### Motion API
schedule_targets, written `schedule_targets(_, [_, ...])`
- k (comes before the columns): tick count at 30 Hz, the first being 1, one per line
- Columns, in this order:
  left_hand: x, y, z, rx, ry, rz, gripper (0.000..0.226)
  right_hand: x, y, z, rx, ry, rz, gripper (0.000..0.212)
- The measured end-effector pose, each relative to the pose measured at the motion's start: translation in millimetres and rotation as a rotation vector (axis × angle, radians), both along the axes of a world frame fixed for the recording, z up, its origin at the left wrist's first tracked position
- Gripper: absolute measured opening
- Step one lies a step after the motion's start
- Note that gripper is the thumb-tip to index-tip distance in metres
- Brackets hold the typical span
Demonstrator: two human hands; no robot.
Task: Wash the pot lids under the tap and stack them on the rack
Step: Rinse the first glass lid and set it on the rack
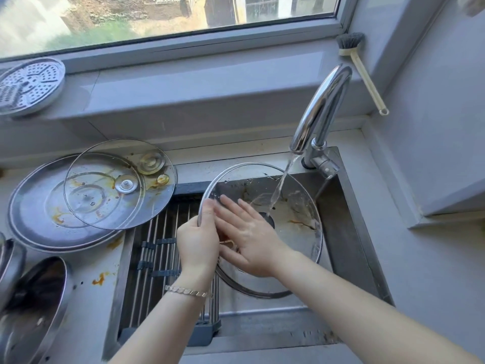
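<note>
Underwater, left hand (198, 240) grips round glass lid (296, 206); right palm (249, 237) rubs it.

A home kitchen, shown by a steel sink (349, 232) under a running tap (319, 114), dirty pot lids (105, 190) and a window (168, 19).

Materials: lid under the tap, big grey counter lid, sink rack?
The round clear lid under the chrome tap: looks glass, sink basin shows through; shiny metal rim. The large round grey lid on the counter: probably stainless steel, opaque satin sheen. The roll-up rack: shiny metal rods, likely steel; dark end strips maybe plastic.
</note>
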State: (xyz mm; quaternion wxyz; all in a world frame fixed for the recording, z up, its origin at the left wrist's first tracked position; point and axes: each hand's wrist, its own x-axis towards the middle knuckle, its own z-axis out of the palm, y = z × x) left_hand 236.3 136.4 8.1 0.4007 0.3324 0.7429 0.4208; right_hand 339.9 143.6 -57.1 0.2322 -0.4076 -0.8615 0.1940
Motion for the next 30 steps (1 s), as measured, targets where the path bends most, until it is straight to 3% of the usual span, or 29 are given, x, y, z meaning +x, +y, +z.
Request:
schedule_targets(5, [7, -1, 6, -0.032, -0.120, -0.020, 0.042, 25, 29, 6, -0.204, -0.126, -0.271, 0.077])
schedule_targets(10, [9, 0, 9, 0.029, -0.038, 0.048, 0.041, 42, 8, -7, -0.437, -0.170, -0.572, 0.072])
schedule_targets(14, [12, 3, 4, 0.096, 0.083, 0.073, 0.049, 31, -28, -9, -0.778, -0.133, -0.588, 0.071])
schedule_targets(16, [14, 3, -1, 0.096, 0.131, 0.081, 0.052, 21, -46, 0, -0.841, -0.187, -0.520, 0.064])
schedule_targets(20, [14, 4, -8, 0.059, 0.163, 0.084, 0.052, 23, -66, 35, -0.583, -0.157, -0.325, 0.053])
schedule_targets(22, [12, 7, -13, -0.014, 0.082, 0.118, 0.050, 37, -68, 46, -0.424, -0.198, -0.167, 0.064])
schedule_targets(24, [9, 9, -20, -0.145, -0.045, 0.157, 0.047, 51, -67, 41, -0.215, -0.216, -0.076, 0.051])
schedule_targets(26, [9, 9, -27, -0.291, -0.198, 0.148, 0.050, 65, -66, 38, -0.153, -0.158, -0.130, 0.026])
schedule_targets(28, [11, 5, -21, -0.440, -0.412, 0.075, 0.047, 77, -58, 45, -0.179, -0.110, -0.206, 0.017])
schedule_targets(30, [10, -3, -16, -0.640, -0.406, -0.151, 0.053, 89, -47, 58, -0.219, -0.151, -0.273, 0.015])
